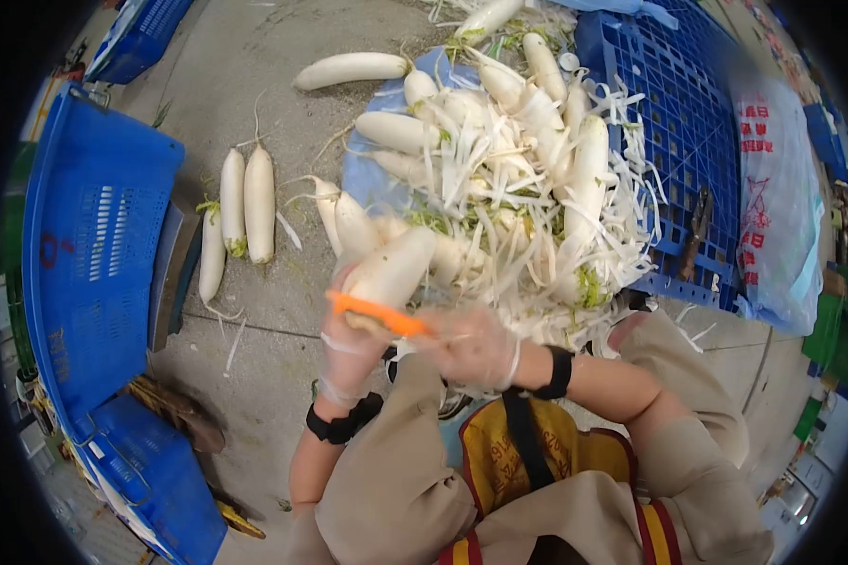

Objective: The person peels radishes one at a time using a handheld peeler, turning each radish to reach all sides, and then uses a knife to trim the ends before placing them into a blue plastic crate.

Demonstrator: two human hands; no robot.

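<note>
My left hand (348,353), in a clear plastic glove, is wrapped round the lower end of a white daikon radish (393,266). The radish tilts up and away to the right. An orange peeler (379,314) lies across its near end, gripped in my gloved right hand (466,347). Motion blurs the right fingers and the peeler's blade end. Just beyond my hands spreads a heap of daikon radishes (586,179) covered in long white peel strips (476,141). Part of a blue plastic sheet (367,184) shows under the heap.
Three daikons (259,202) lie on the concrete floor to the left, beside a tall blue crate (104,235). Another blue crate (151,480) stands nearer. At right is a blue plastic grid (674,141) with a dark tool (697,231) on it and a printed plastic bag (773,188).
</note>
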